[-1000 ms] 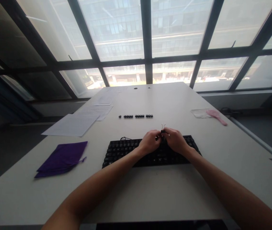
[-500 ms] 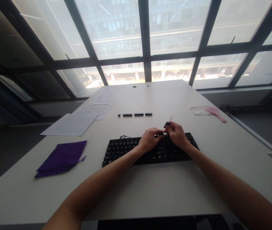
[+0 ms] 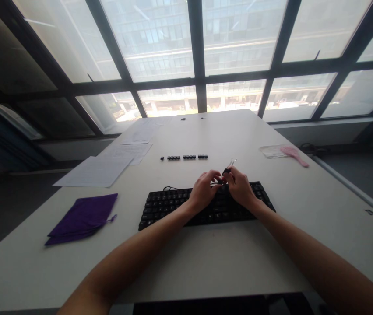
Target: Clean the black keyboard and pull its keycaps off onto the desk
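Observation:
A black keyboard point(image 3: 170, 200) lies across the desk in front of me. Over its back edge, my right hand point(image 3: 239, 187) pinches a keycap puller point(image 3: 226, 171) with a black grip and thin wire ends pointing up and away. My left hand point(image 3: 203, 190) is beside it, thumb and forefinger closing on a small black keycap point(image 3: 220, 181) just above the keys. Both hands cover the middle of the keyboard. Beyond it, several black keycaps point(image 3: 189, 156) stand in a row of small groups, with one single keycap point(image 3: 162, 158) at the left end.
A folded purple pouch point(image 3: 81, 218) lies on the left of the white desk point(image 3: 186, 262), with paper sheets point(image 3: 94, 170) behind it. On the right are a pink brush-like thing point(image 3: 294, 155) and a clear plastic bag point(image 3: 269, 151). Windows stand past the far edge.
My left fingers have lifted and now pinch a small black keycap beside the puller. The right hand with the puller has shifted slightly left and down.

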Action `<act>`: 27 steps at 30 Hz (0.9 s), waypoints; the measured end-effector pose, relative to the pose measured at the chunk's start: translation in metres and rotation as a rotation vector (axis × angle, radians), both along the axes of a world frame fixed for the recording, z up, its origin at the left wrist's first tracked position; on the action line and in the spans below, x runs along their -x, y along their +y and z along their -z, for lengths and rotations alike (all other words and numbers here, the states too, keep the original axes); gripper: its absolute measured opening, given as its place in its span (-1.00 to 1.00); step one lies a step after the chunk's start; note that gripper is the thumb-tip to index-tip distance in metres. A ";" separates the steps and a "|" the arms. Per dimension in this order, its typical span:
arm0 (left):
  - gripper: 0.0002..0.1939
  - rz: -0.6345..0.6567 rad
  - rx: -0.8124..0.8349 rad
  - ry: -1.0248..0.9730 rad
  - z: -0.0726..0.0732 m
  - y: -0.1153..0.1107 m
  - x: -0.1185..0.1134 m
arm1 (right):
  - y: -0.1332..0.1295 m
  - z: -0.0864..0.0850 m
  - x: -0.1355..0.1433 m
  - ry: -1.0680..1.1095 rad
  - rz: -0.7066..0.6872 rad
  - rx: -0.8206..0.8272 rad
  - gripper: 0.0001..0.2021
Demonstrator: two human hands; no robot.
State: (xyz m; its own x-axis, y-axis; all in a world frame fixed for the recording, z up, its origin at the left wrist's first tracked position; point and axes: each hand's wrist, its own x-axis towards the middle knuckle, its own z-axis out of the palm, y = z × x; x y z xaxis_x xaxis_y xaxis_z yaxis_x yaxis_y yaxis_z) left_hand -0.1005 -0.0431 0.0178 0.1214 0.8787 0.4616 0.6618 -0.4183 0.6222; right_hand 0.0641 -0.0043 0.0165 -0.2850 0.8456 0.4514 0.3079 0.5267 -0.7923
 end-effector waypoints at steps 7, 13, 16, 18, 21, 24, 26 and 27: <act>-0.80 0.029 -0.152 0.294 -0.003 -0.006 -0.003 | 0.004 0.002 -0.001 0.064 0.028 0.045 -0.85; -0.69 0.024 -0.214 0.352 0.000 -0.005 -0.003 | 0.005 0.002 0.000 0.078 0.017 0.055 -0.85; -0.72 0.048 -0.209 0.291 0.000 -0.004 -0.003 | 0.006 0.003 0.000 0.095 0.030 0.071 -0.85; -0.78 0.039 -0.184 0.211 -0.001 -0.003 -0.001 | 0.008 0.003 0.000 0.131 0.022 0.098 -0.84; -0.86 0.003 -0.070 0.099 -0.007 0.006 0.007 | 0.009 0.006 0.001 0.167 0.008 0.131 -0.83; -0.89 -0.065 0.026 0.077 -0.014 0.025 0.021 | 0.010 0.008 0.002 0.166 0.007 0.137 -0.81; -0.88 -0.122 0.060 0.124 -0.017 0.042 0.029 | 0.010 0.009 0.002 0.165 0.002 0.135 -0.82; -0.87 -0.143 0.082 0.164 -0.018 0.051 0.033 | 0.010 0.010 0.002 0.164 -0.002 0.134 -0.82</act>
